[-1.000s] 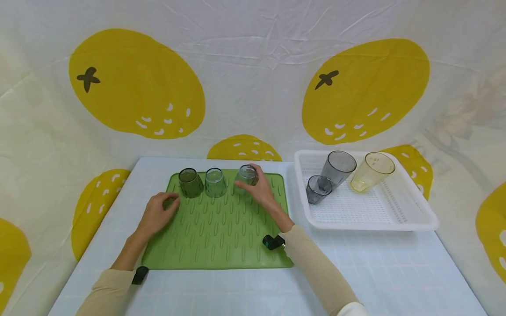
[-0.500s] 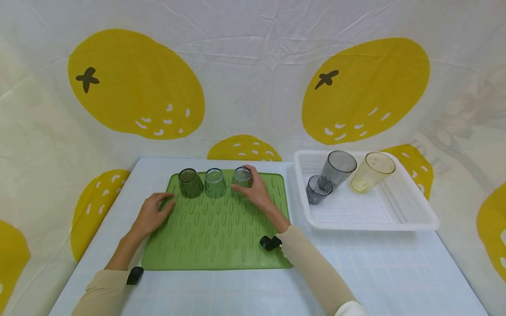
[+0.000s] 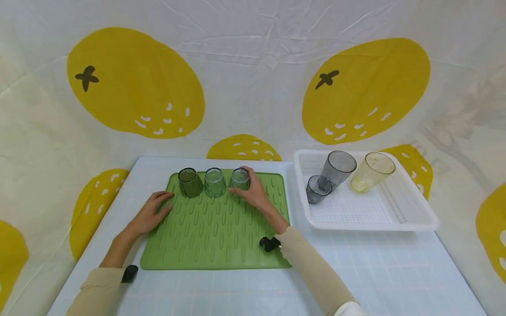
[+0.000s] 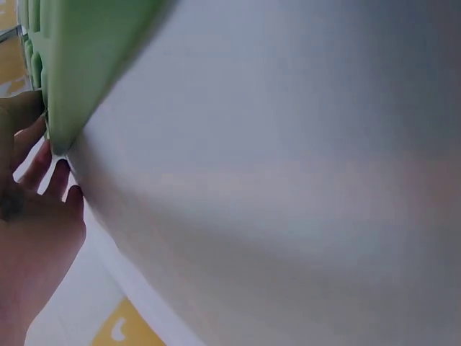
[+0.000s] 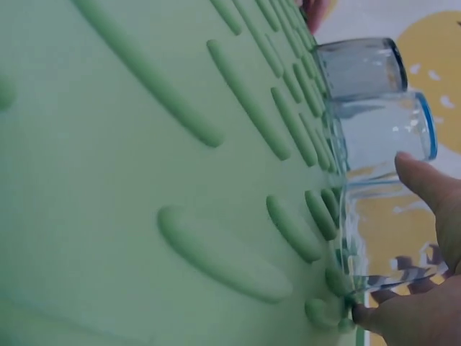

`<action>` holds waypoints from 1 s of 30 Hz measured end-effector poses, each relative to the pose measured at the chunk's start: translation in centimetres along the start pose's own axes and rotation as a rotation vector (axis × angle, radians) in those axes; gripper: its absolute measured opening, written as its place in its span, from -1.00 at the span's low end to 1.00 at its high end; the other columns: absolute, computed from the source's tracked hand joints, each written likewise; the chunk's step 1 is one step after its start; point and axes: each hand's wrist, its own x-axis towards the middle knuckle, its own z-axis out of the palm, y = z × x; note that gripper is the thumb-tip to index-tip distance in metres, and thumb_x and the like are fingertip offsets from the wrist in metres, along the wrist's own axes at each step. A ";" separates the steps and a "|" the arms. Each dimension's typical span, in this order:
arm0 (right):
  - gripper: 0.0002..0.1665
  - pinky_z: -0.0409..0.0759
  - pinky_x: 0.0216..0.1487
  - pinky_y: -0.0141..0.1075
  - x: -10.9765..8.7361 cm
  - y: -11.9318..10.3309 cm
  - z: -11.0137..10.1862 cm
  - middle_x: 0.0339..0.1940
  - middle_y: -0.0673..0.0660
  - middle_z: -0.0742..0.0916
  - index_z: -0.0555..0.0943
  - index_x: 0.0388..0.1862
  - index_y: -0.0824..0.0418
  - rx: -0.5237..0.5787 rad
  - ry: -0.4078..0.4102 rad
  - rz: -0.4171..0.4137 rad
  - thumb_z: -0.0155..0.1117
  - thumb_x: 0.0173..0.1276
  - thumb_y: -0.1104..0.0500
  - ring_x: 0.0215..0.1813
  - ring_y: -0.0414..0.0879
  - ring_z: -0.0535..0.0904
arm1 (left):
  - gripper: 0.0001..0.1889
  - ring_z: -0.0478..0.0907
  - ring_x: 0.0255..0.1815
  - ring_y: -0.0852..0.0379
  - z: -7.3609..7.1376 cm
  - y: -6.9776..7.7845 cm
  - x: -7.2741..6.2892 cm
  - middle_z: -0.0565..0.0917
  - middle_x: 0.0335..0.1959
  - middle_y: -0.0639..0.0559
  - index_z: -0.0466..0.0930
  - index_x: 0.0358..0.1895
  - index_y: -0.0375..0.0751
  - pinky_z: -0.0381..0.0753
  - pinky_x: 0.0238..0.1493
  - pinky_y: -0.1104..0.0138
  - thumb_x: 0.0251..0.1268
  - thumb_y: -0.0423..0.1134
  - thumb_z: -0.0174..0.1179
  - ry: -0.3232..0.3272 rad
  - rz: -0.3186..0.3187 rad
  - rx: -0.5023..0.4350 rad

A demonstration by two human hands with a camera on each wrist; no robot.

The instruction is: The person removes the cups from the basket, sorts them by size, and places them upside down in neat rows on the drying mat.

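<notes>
1. Glass point(image 3: 240, 180), clear w/ bluish-grey tint, stood on green mat point(image 3: 217, 241), near far edge, right end of a row of 3.
2. R hand point(image 3: 254, 192) had hold of it: thumb on near-left side, fingers round far-right side, spread approx. as wide as the glass.
3. It looked base-up, tho hard to be sure thru clear walls & fingers.
4. Pale green glass point(image 3: 215, 183) stood just left of it; olive glass point(image 3: 190, 184) came next, at row's left end.
5. L hand point(image 3: 151, 213) was at mat's left edge, fingers loosely bent, thumb apart from them, nothing gripped.
6. White basket point(image 3: 367, 226) sat just right of mat on pale blue table point(image 3: 237, 294).
7. In basket: tall grey glass point(image 3: 339, 169), tilted, w/ small grey glass point(image 3: 318, 191) in front; yellow glass point(image 3: 372, 172), also tilted, to their right.
8. Beige sleeves point(image 3: 316, 270) covered both forearms, w/ black cams point(image 3: 269, 244) at cuffs.
9. White cloth point(image 3: 253, 87) w/ big yellow fruit prints hung behind table.
</notes>
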 end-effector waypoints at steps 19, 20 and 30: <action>-0.05 0.52 0.28 0.05 -0.1 -0.1 -0.9 0.30 0.26 0.58 0.25 0.53 0.22 -0.081 -0.040 -0.024 0.56 0.27 0.23 0.28 0.14 0.53 | -0.51 0.09 0.41 -0.65 -0.6 -0.3 0.6 0.20 0.40 -0.63 0.28 0.41 -0.64 0.14 0.28 -0.48 0.54 -0.45 0.10 -0.150 0.011 0.009; -0.05 0.52 0.27 0.07 -0.1 -0.1 -1.0 0.30 0.27 0.58 0.26 0.53 0.23 -0.080 -0.034 -0.028 0.57 0.26 0.25 0.26 0.15 0.53 | -0.50 0.08 0.42 -0.65 -0.6 -0.2 0.6 0.20 0.41 -0.63 0.28 0.41 -0.64 0.12 0.30 -0.47 0.54 -0.45 0.11 -0.155 0.009 0.007; -0.01 0.50 0.31 0.07 -0.2 0.2 -1.1 0.29 0.26 0.59 0.23 0.57 0.24 -0.089 -0.027 -0.035 0.57 0.27 0.20 0.30 0.14 0.52 | -0.48 0.02 0.45 -0.64 -1.1 -0.6 0.6 0.12 0.45 -0.62 0.23 0.44 -0.63 0.09 0.32 -0.47 0.57 -0.43 0.08 -0.188 -0.023 -0.019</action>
